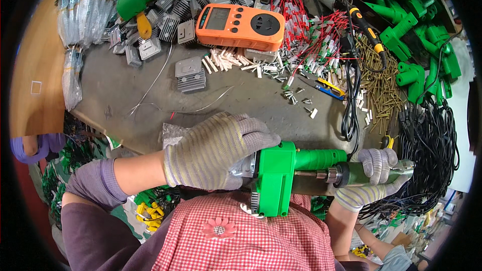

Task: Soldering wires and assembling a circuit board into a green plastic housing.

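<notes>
A bright green plastic tool housing with a ribbed handle is held in front of my apron. My left hand, in a striped grey glove, is wrapped over its left end, where some clear plastic and metal show. My right hand, gloved too, grips a dark green power screwdriver lying level. Its bit points left and reaches the right face of the housing, beneath the handle. Whether a screw sits at the tip is hidden.
An orange meter with a socket stands among grey finned metal blocks. Farther right lie red-wired parts, long brass screws, green housings and black cables. Bagged parts lie at far left.
</notes>
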### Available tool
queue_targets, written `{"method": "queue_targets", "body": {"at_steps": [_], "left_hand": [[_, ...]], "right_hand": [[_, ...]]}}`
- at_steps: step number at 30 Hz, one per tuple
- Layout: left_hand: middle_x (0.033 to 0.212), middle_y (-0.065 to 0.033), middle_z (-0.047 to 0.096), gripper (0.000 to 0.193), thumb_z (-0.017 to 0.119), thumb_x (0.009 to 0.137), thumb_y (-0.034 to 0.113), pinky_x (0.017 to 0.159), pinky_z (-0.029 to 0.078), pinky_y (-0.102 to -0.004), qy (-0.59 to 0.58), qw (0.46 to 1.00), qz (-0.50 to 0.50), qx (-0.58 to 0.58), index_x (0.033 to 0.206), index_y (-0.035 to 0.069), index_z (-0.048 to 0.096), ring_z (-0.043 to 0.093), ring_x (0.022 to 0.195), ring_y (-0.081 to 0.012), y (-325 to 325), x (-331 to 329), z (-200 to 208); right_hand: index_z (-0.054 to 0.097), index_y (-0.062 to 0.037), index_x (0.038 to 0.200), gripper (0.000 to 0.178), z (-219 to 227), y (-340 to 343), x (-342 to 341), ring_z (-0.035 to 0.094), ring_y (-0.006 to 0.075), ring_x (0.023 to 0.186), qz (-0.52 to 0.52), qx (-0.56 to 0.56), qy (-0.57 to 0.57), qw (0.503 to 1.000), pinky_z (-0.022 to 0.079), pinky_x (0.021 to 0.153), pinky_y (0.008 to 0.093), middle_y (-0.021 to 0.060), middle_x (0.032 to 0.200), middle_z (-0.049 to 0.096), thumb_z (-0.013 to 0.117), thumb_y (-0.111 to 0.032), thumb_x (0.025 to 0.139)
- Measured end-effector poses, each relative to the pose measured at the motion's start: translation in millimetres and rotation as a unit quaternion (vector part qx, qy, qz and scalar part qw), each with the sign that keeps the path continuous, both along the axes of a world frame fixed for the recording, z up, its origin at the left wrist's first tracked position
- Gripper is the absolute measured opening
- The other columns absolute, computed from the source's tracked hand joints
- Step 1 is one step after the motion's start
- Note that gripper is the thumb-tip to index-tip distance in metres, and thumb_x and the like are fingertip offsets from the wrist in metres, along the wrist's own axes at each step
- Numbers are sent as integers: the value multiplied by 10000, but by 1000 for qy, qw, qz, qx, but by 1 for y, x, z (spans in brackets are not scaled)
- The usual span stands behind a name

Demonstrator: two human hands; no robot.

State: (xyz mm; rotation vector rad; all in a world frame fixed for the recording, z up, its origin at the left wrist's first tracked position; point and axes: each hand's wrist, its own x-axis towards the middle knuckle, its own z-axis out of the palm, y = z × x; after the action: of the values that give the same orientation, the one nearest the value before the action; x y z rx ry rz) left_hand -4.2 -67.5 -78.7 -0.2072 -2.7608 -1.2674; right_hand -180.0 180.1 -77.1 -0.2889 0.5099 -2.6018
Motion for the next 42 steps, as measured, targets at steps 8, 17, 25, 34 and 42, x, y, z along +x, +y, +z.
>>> {"method": "queue_targets", "body": {"at_steps": [8, 17, 25, 34, 42], "left_hand": [[1164, -163, 615, 770, 834, 578, 237, 869, 513, -456, -13, 999, 9, -41, 1290, 76, 590, 633, 1001, -372, 5, 0, 5], [1157, -146, 608, 842, 864, 578, 314, 896, 493, -466, 34, 994, 57, -88, 1338, 108, 565, 586, 1043, -349, 7, 21, 8], [1084, -95, 596, 748, 827, 629, 355, 816, 522, -421, -23, 962, 144, -231, 1314, 152, 609, 595, 970, -278, -2, 65, 13], [1019, -83, 599, 615, 757, 707, 391, 760, 525, -423, 40, 945, 178, -272, 1267, 159, 651, 620, 942, -266, 4, 80, 20], [1057, -111, 611, 724, 807, 679, 394, 845, 505, -420, 109, 964, 151, -188, 1328, 135, 616, 590, 998, -289, -9, 73, -27]], "right_hand": [[509, -109, 898, 418, -2, 4, 9, 375, 40, 471, -33, -26, -15, 999, 370, 550, 247, -98, 543, 367, 652, -501, 930], [414, 37, 1410, 619, 26, 26, -28, 480, 134, 759, -21, 99, -91, 991, 467, 854, 370, 36, 843, 475, 606, -312, 936], [335, -102, 1519, 627, -7, 46, -79, 590, 132, 834, -214, 740, 411, 487, 519, 777, 267, 79, 979, 583, 619, -120, 960], [580, 39, 1175, 396, -2, 96, -86, 602, 436, 1041, -111, 837, 512, 157, 468, 948, 452, 259, 1107, 638, 684, -141, 839], [417, -113, 1414, 536, 49, 93, -20, 561, 115, 753, -156, 692, 316, 630, 473, 585, 213, 94, 1055, 596, 581, -168, 906]]}}
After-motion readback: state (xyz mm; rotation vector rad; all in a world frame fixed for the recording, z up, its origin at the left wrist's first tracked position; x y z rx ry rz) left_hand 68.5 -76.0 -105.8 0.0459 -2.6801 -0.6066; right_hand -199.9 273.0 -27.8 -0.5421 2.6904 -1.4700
